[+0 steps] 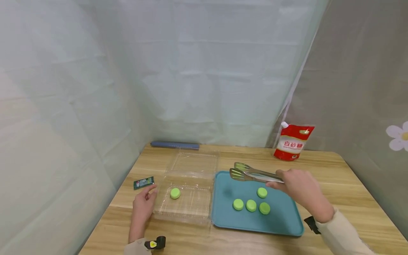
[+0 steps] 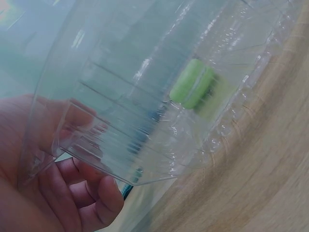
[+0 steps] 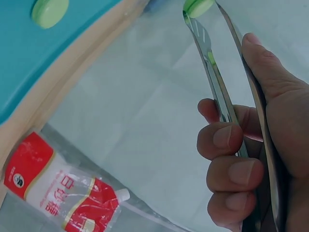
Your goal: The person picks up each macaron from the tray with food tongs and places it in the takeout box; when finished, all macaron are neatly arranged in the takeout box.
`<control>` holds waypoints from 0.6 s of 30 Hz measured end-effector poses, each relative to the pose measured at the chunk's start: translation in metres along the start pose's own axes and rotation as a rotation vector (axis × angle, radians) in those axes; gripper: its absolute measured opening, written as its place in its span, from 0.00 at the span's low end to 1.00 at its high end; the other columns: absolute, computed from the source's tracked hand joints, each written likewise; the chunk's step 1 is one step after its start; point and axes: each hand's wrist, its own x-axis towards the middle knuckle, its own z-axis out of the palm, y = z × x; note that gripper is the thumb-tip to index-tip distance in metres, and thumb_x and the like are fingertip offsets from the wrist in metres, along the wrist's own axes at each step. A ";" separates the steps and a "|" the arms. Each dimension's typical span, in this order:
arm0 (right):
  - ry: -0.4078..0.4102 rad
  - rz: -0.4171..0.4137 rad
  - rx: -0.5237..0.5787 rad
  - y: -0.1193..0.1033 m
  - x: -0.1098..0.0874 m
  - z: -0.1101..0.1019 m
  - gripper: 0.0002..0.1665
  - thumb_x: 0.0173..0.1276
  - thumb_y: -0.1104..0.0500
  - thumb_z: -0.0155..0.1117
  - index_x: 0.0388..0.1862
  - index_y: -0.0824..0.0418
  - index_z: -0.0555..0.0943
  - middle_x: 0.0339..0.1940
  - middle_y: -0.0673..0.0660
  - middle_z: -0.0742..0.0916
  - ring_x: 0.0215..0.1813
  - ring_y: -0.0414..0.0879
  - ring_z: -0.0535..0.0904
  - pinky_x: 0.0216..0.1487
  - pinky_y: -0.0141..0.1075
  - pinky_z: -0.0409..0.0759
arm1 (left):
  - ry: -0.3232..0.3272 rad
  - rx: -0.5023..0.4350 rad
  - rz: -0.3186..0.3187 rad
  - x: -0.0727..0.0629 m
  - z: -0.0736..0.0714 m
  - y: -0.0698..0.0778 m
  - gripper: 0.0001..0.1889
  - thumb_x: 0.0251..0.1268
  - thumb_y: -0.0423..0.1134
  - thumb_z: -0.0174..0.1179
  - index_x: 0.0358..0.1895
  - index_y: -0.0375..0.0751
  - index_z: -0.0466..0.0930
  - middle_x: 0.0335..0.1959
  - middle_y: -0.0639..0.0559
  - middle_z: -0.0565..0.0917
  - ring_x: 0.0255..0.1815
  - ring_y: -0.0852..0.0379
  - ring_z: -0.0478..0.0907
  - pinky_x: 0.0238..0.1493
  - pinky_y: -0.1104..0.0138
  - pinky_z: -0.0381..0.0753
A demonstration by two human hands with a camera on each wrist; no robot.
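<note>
Right grip [image 1: 301,189] curled round tongs [image 1: 262,173], macaron [image 3: 198,7] pinched | left grip [image 1: 144,203] beside lower-centre box [image 1: 194,202]; hold unclear | best squeeze lightly; lower slowly, level

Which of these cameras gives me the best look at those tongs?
The head view: it shows the tongs with both slotted ends visible, though the right hand hides the handle end. The right wrist view is closer, but the slotted ends run into its top edge. The left wrist view shows no tongs.
</note>
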 end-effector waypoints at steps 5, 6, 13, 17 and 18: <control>0.000 -0.001 0.041 -0.007 0.006 0.002 0.27 0.55 0.33 0.75 0.28 0.55 0.82 0.12 0.44 0.65 0.15 0.38 0.60 0.16 0.32 0.58 | -0.007 0.003 -0.003 -0.001 -0.001 0.000 0.19 0.79 0.39 0.52 0.65 0.36 0.77 0.26 0.50 0.71 0.22 0.57 0.66 0.20 0.69 0.65; 0.000 -0.002 0.054 -0.009 0.007 0.002 0.27 0.55 0.33 0.75 0.28 0.55 0.82 0.12 0.44 0.65 0.15 0.38 0.60 0.17 0.32 0.58 | -0.008 0.006 -0.003 -0.001 -0.001 0.001 0.19 0.79 0.40 0.52 0.65 0.36 0.77 0.26 0.50 0.71 0.22 0.56 0.66 0.21 0.69 0.65; -0.016 -0.007 0.108 -0.024 0.018 0.000 0.25 0.57 0.34 0.75 0.30 0.54 0.83 0.13 0.43 0.67 0.15 0.38 0.61 0.17 0.32 0.59 | -0.002 0.022 0.008 -0.002 -0.001 0.002 0.19 0.79 0.39 0.52 0.65 0.35 0.77 0.26 0.49 0.72 0.24 0.55 0.67 0.22 0.68 0.66; -0.007 -0.033 0.135 -0.033 0.024 0.002 0.25 0.57 0.33 0.74 0.28 0.53 0.82 0.12 0.43 0.66 0.15 0.37 0.61 0.18 0.32 0.60 | 0.003 0.033 0.019 -0.002 -0.001 0.002 0.19 0.78 0.39 0.52 0.65 0.35 0.77 0.29 0.47 0.74 0.25 0.55 0.68 0.23 0.68 0.67; -0.002 -0.040 0.138 -0.035 0.026 0.003 0.25 0.57 0.33 0.73 0.27 0.52 0.81 0.12 0.43 0.66 0.15 0.37 0.61 0.18 0.32 0.59 | 0.002 0.035 0.019 -0.002 -0.001 0.002 0.19 0.78 0.39 0.52 0.65 0.35 0.77 0.29 0.47 0.74 0.26 0.55 0.69 0.24 0.68 0.68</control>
